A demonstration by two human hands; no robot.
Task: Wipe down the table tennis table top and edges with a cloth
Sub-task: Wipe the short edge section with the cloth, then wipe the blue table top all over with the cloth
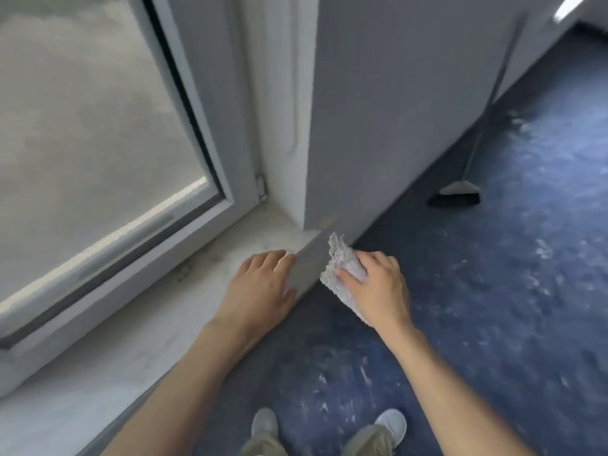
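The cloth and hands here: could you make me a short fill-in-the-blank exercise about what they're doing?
1. The grey cloth is held in the person's ____ hand.
2. The left hand rests on the window ____, its fingers at the edge.
3. A broom leans against the wall, its head on the ____ floor.
4. The ____ that the cloth is meant for is not in view.

Missing words: right; sill; blue; table

Your cloth (345, 268): nubbly, matt grey textile. Window sill (184, 307): pale, mottled, stone-like, matt. Floor (493, 291): blue speckled, smooth with slight sheen. Window frame (210, 93): smooth grey-white plastic, it seems.
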